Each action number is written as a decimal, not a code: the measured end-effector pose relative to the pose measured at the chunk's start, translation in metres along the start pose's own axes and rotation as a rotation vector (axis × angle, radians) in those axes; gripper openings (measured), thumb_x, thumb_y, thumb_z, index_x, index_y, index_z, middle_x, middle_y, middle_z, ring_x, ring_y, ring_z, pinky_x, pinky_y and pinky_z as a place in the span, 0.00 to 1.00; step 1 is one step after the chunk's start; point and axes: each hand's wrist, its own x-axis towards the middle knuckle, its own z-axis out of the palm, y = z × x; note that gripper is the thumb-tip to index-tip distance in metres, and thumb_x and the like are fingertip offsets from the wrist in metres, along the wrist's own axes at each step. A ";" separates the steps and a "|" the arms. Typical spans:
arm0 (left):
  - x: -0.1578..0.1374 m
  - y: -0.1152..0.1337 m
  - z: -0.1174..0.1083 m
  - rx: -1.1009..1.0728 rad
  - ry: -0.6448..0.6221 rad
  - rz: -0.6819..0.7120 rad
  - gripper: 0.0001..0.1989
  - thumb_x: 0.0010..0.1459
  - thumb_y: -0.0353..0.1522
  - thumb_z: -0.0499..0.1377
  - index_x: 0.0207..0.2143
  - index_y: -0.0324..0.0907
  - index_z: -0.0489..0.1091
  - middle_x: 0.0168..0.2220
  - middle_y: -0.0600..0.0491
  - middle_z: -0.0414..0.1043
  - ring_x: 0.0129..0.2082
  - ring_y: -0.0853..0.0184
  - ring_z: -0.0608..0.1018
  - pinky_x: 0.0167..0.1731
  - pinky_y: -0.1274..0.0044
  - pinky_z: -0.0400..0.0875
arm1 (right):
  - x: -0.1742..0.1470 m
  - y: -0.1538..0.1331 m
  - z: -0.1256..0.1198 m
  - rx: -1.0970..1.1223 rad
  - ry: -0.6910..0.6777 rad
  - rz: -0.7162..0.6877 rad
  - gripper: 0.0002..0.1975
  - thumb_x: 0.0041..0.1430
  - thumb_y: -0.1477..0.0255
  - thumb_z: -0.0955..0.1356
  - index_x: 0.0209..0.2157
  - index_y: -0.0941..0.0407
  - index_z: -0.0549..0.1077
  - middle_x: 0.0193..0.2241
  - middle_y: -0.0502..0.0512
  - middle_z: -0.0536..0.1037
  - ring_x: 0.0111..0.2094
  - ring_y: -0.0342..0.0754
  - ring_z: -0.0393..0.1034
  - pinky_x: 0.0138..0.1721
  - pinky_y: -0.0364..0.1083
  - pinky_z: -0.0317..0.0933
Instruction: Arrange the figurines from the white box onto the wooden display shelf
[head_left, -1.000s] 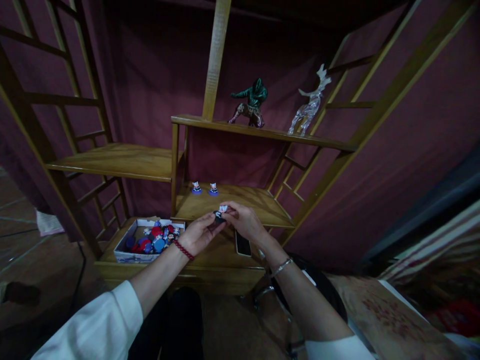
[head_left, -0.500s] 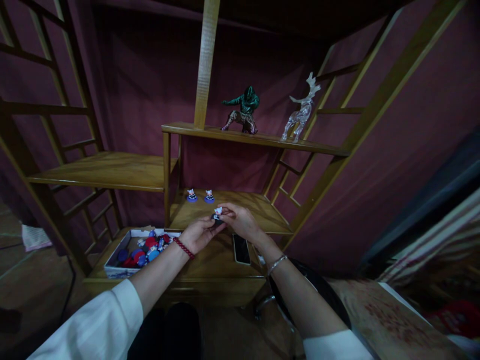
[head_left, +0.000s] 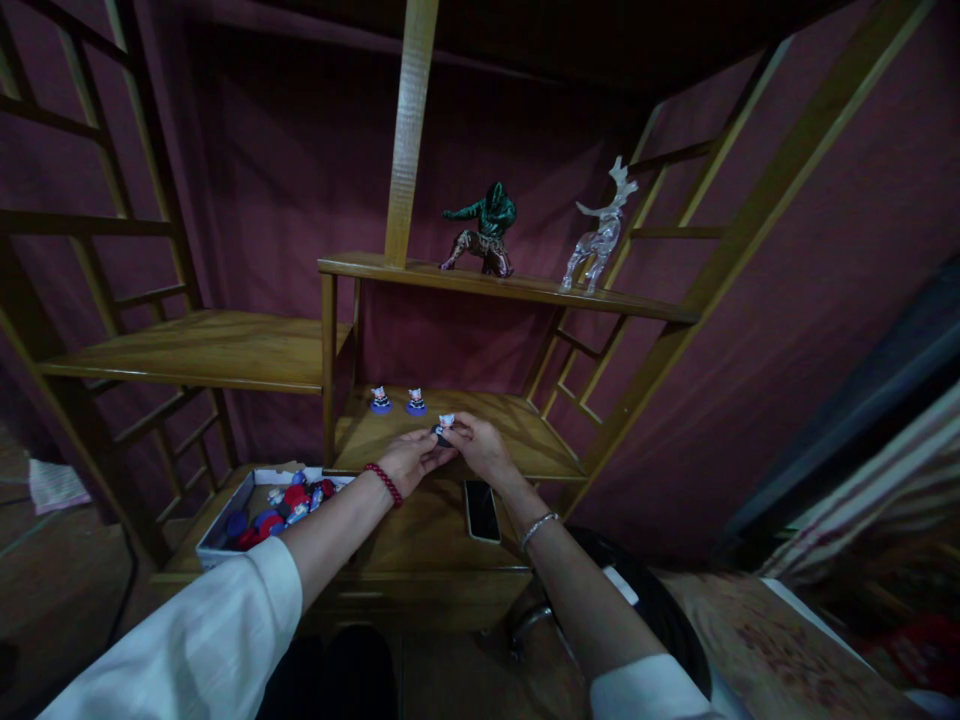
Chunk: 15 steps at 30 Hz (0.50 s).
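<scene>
A small white-headed figurine (head_left: 445,424) on a dark base is held between both hands, in front of the lower wooden shelf (head_left: 495,420). My left hand (head_left: 409,460), with a red bead bracelet at the wrist, is closed on its base from the left. The fingers of my right hand (head_left: 480,445) pinch it from the right; part of it is hidden behind them. Farther back on that shelf stand two similar figurines, the left one (head_left: 380,400) and the right one (head_left: 416,401), upright on blue-purple bases.
An open box (head_left: 217,540) of red, blue and white pieces stands left of my left forearm. A phone (head_left: 481,510) lies below my right hand. On the upper shelf (head_left: 540,290) stand a green crouching figure (head_left: 484,230) and a clear deer figure (head_left: 598,235). A black round stool (head_left: 660,610) is at right.
Both hands have moved slightly to the right and toward the shelf with the figurine. The camera view has shifted a little. The two standing figurines stay in place.
</scene>
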 end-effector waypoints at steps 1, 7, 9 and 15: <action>0.003 -0.001 0.000 0.028 0.009 -0.004 0.09 0.52 0.19 0.51 0.24 0.32 0.68 0.25 0.49 0.72 0.27 0.72 0.75 0.41 0.74 0.69 | 0.002 0.001 0.000 0.013 0.008 0.008 0.07 0.49 0.73 0.65 0.34 0.55 0.69 0.32 0.50 0.76 0.33 0.43 0.71 0.37 0.43 0.65; 0.024 0.000 -0.002 0.450 0.216 0.146 0.08 0.50 0.18 0.50 0.27 0.34 0.67 0.24 0.53 0.70 0.25 0.73 0.74 0.38 0.75 0.70 | 0.017 0.015 0.002 0.048 0.071 0.014 0.07 0.47 0.74 0.66 0.32 0.56 0.69 0.32 0.50 0.76 0.34 0.44 0.71 0.38 0.43 0.65; 0.028 0.001 -0.007 0.801 0.325 0.279 0.09 0.49 0.20 0.51 0.30 0.36 0.69 0.27 0.51 0.71 0.29 0.71 0.74 0.39 0.74 0.68 | 0.025 0.025 0.002 0.034 0.107 0.012 0.08 0.47 0.74 0.66 0.33 0.55 0.69 0.32 0.51 0.76 0.35 0.44 0.71 0.39 0.44 0.65; 0.033 0.002 -0.020 1.564 0.341 0.639 0.15 0.50 0.23 0.49 0.39 0.36 0.70 0.44 0.45 0.67 0.46 0.65 0.67 0.48 0.75 0.60 | 0.046 0.044 0.001 -0.086 0.164 0.063 0.09 0.47 0.74 0.66 0.34 0.56 0.69 0.33 0.52 0.76 0.35 0.44 0.71 0.39 0.43 0.64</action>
